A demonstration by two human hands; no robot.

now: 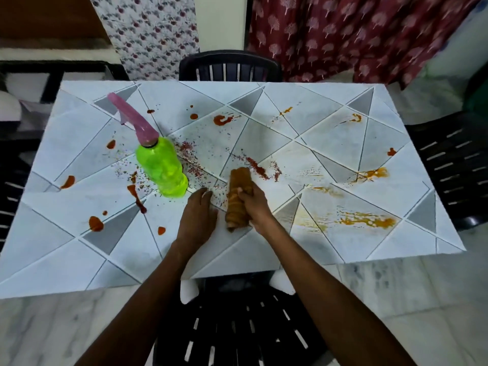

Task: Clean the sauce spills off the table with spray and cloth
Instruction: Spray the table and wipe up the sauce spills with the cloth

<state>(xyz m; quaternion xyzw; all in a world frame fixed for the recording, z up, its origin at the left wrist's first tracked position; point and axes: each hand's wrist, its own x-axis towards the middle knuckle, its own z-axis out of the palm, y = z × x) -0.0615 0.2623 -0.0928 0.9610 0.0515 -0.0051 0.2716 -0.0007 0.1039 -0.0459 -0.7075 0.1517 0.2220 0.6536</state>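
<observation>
Spray bottle (161, 167) sits just far-left of L hand (196, 215), grip flat and empty; R hand (254, 204) grip holds rolled cloth (237, 180).

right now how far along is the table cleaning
Partly done: the right side shows thin orange smears, apparently wiped once. In hand: the right hand grips the rolled cloth; the left hand rests flat on the table. Left: thick red blobs around the spray bottle.

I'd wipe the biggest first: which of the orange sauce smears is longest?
The orange smear nearest the person, right of the right hand holding the cloth; it stretches wider than the shorter ones farther back.
</observation>
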